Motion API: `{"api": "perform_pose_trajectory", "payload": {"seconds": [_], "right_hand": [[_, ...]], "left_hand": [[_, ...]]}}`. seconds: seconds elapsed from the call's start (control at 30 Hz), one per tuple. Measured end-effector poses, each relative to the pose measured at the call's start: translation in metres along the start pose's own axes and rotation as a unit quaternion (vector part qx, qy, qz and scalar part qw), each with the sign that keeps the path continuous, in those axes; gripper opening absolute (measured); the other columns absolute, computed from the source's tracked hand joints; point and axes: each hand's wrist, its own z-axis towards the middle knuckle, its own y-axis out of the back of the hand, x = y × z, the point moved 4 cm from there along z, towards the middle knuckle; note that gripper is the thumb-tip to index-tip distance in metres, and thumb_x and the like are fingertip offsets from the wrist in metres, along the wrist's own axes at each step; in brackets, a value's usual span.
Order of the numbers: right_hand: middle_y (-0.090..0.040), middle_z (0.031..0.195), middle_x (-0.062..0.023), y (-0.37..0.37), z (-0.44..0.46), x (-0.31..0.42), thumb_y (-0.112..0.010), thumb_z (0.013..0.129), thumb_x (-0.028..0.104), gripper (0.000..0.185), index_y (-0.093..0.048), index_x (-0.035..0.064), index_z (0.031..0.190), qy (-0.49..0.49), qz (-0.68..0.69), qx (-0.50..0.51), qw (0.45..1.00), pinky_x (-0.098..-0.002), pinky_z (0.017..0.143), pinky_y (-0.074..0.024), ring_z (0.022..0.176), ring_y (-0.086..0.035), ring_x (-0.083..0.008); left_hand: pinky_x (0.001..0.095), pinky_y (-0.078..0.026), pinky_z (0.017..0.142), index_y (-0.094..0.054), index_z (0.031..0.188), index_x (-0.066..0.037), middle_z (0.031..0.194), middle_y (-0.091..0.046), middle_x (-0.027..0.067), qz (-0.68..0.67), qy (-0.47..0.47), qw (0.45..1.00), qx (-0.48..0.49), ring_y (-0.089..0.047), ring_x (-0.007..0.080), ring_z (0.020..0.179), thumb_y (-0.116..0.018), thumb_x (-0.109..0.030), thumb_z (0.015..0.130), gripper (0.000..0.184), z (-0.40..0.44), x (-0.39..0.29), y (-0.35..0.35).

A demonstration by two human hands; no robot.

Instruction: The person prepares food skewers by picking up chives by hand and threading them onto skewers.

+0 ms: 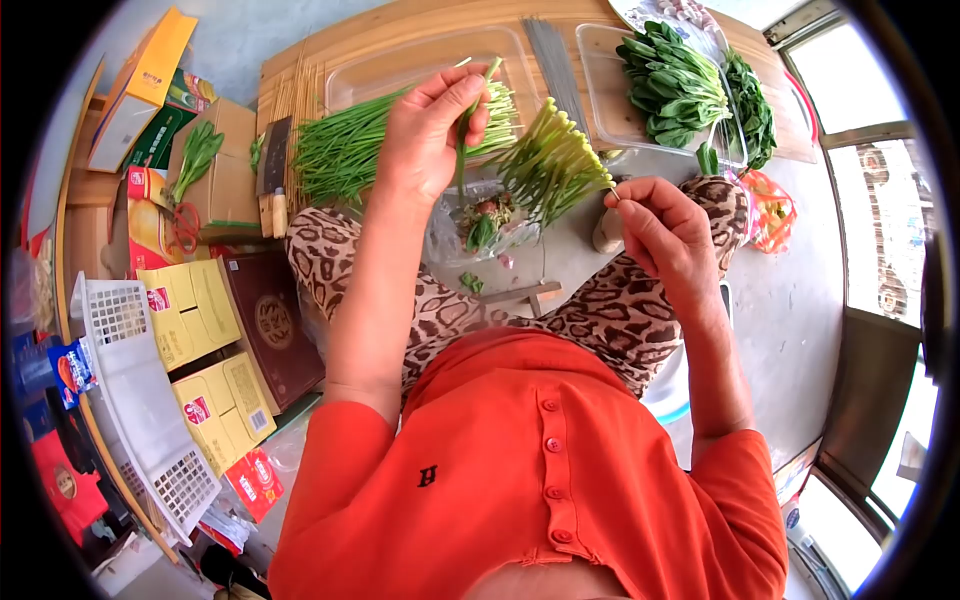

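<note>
My left hand (pixel 432 130) is raised over the work area, its thumb and fingers pinching a long green stalk (pixel 461 150) whose end sticks up above the fingertips. My right hand (pixel 668 235) pinches the end of a thin skewer, most of which is hidden. A dense row of green stalks (pixel 555 165) is threaded side by side on that skewer, their pale cut ends along the upper edge and the rest hanging down. Behind the left hand, a heap of long green stalks (pixel 345 150) lies partly in a clear plastic tray (pixel 430 62).
A knife (pixel 274 170) and thin wooden sticks (pixel 296 80) lie left on the wooden table (pixel 400 20). Metal skewers (pixel 555 65) lie mid-table, leafy greens (pixel 675 85) to the right. Scissors (pixel 186 226), cartons (pixel 225 400) and a white basket (pixel 130 390) are at left.
</note>
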Motion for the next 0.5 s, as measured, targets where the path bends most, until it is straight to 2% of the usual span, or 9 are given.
{"api": "perform_pose_trajectory", "payload": {"seconds": [0.17, 0.5], "right_hand": [[-0.046, 0.061, 0.0047, -0.011, 0.002, 0.003, -0.053, 0.093, 0.014, 0.014, -0.060, 0.0020, 0.097, 0.013, -0.007, 0.024, 1.000, -0.0171, 0.046, -0.0268, 0.052, -0.036, -0.0007], [-0.046, 0.061, 0.0048, -0.017, 0.003, 0.001, -0.053, 0.093, 0.012, 0.013, -0.060, 0.0018, 0.096, 0.018, -0.009, 0.032, 0.999, -0.0171, 0.046, -0.0266, 0.051, -0.035, -0.0005]], "left_hand": [[0.0240, -0.035, 0.050, -0.064, 0.102, -0.002, 0.078, -0.058, 0.0023, -0.050, 0.046, 0.997, -0.022, -0.049, 0.0106, 0.059, -0.064, -0.014, 0.086, 0.020, -0.012, 0.006, -0.004], [0.0221, -0.033, 0.047, -0.065, 0.100, -0.002, 0.079, -0.060, 0.0027, -0.101, 0.040, 0.994, -0.014, -0.048, 0.0097, 0.059, -0.066, -0.015, 0.085, 0.020, -0.017, 0.005, 0.002]]}}
